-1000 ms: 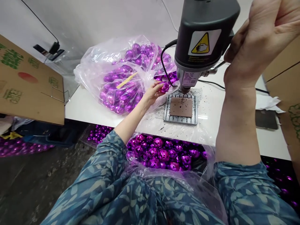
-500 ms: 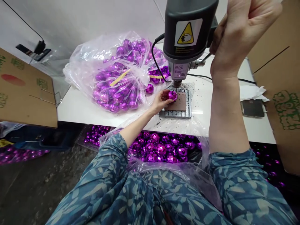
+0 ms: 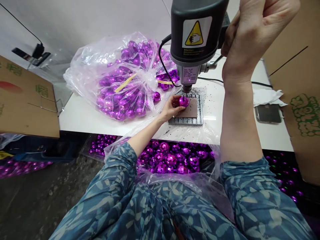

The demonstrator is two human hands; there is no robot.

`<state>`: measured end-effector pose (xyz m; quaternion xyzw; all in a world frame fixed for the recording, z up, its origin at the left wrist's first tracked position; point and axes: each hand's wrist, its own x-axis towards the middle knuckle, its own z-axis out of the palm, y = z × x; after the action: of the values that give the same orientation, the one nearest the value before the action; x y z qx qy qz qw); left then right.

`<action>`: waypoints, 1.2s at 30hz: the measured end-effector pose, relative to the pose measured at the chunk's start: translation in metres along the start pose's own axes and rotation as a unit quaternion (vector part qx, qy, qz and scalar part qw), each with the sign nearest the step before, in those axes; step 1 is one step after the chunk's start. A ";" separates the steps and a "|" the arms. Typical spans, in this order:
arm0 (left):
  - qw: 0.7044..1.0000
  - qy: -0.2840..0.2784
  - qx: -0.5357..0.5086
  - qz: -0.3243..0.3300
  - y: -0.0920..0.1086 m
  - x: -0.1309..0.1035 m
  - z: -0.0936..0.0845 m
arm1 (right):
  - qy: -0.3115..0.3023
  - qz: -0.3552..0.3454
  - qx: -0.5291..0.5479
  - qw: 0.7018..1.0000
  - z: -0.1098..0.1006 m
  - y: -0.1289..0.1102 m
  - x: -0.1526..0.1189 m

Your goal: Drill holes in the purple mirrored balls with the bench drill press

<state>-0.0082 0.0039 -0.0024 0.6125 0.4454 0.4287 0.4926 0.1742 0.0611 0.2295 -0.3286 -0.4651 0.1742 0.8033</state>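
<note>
Right there in the left hand (image 3: 171, 108), pinched between thumb and fingertips, sits a glossy purple-magenta ball (image 3: 184, 102), its skin broken into little mirror-like facets that throw back bright pink glints. A small dark mark shows on its upper side; from where I stand I can't tell if it's a hole or the tip of a bit. The ball is over the brown block (image 3: 191, 108) at the hand's fingertips, just under the drill's chuck (image 3: 186, 88); whether it rests on the wood I can't make out.

That hand comes in low, forearm slanting up from the person's side, thumb on the near side of the ball and fingers curved round the far side. The right hand (image 3: 255, 36) is raised well above it, curled into a fist beside the black drill head (image 3: 198, 33), wrist cocked and forearm nearly upright; what it grips is hidden.

Just beyond the left hand, to its left, lies a loose ball (image 3: 156, 96), with a bulging clear bag (image 3: 85, 71) of similar ones farther left. Nearer the body, below the hand, more faceted balls (image 3: 171, 159) fill a plastic-lined space.
</note>
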 end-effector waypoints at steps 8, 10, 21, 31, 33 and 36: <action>1.000 -0.010 -0.008 -0.025 0.004 0.005 -0.004 | -0.009 -0.019 0.014 1.000 -0.004 0.002 -0.002; 0.999 -0.016 -0.007 -0.027 0.007 0.006 -0.005 | -0.011 -0.016 0.010 1.000 -0.003 0.003 -0.001; 0.998 0.017 0.055 0.033 0.008 -0.010 0.021 | -0.025 -0.038 0.018 0.999 -0.007 0.007 -0.003; 0.998 0.044 0.022 0.048 -0.007 -0.012 0.029 | -0.007 -0.064 0.033 0.997 -0.006 0.006 -0.008; 0.998 0.042 0.021 0.050 -0.007 -0.012 0.030 | 0.006 -0.101 0.025 0.995 -0.011 0.003 -0.021; 0.998 0.038 0.018 0.052 -0.006 -0.013 0.030 | 0.020 -0.155 0.022 0.987 -0.020 -0.001 -0.044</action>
<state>0.0169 -0.0147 -0.0142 0.6268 0.4389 0.4687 0.4414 0.1693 0.0269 0.1949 -0.2378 -0.4902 0.0509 0.8370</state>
